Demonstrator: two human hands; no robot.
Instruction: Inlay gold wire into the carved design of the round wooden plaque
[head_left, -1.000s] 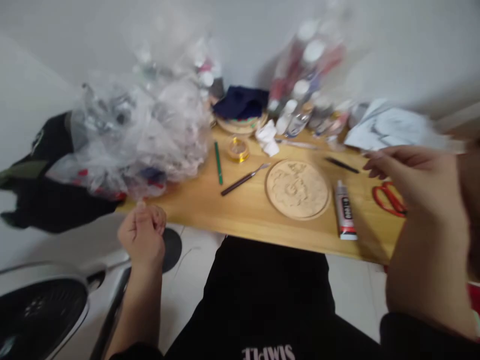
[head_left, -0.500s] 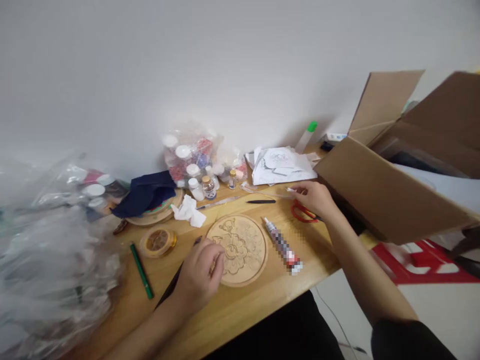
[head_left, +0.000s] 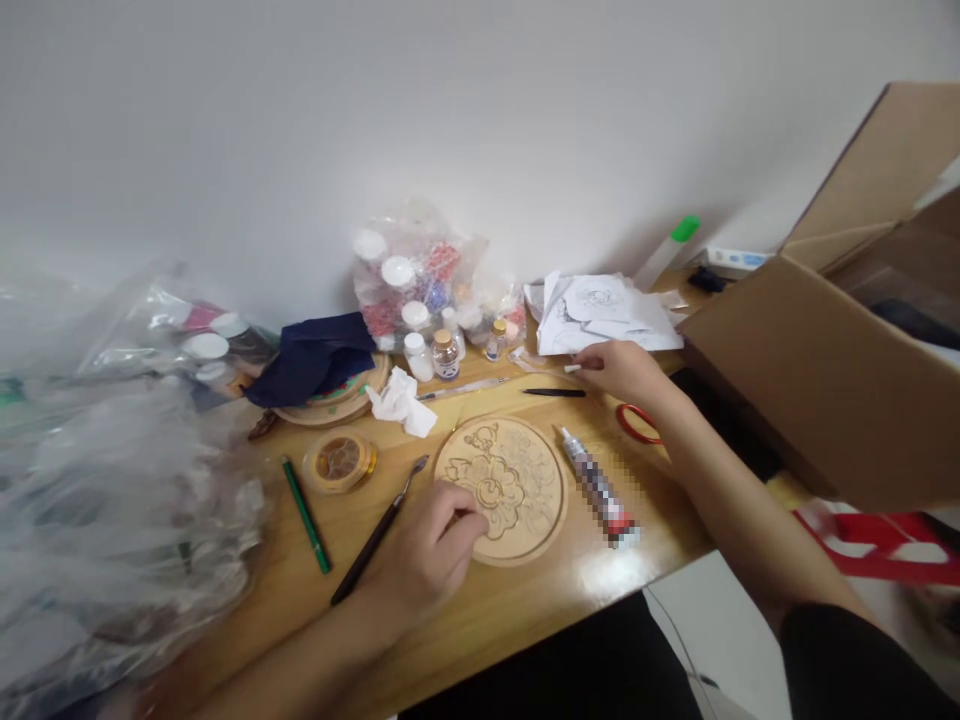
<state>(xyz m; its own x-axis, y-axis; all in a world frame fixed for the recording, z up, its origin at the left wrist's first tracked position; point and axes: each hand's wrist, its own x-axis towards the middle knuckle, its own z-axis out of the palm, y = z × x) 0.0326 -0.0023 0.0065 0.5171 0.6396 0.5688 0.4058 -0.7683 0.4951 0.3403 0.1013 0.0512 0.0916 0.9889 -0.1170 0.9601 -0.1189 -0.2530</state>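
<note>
My left hand [head_left: 439, 550] is closed, thumb and fingers pinched together at the lower left edge of the round wooden disc [head_left: 536, 530]; what is between them, if anything, is hidden. The disc bears a raised, outlined flower design. My right hand [head_left: 619, 372] pinches a small white stick-like piece [head_left: 573, 368] beyond the disc, just above the dark tweezers [head_left: 553, 392] on the table. A glue tube [head_left: 600, 490], its nozzle pointing away from me, lies right of the disc. Red-handled scissors [head_left: 637, 424] lie partly under my right forearm.
A dark-handled tool [head_left: 375, 545] and green pencil [head_left: 306, 515] lie left, near a round clear container [head_left: 341, 462]. Crumpled tissue [head_left: 403, 402], small bottles [head_left: 445, 355] and papers [head_left: 611, 315] line the back. Plastic bags [head_left: 135, 520] fill the left; a cardboard box [head_left: 825, 390] stands right.
The view has swung left. My right hand has shifted left and away from me, closer to the tweezers, with the white piece still pinched. My left hand stays beside the disc, uncovering the dark-handled tool's tip.
</note>
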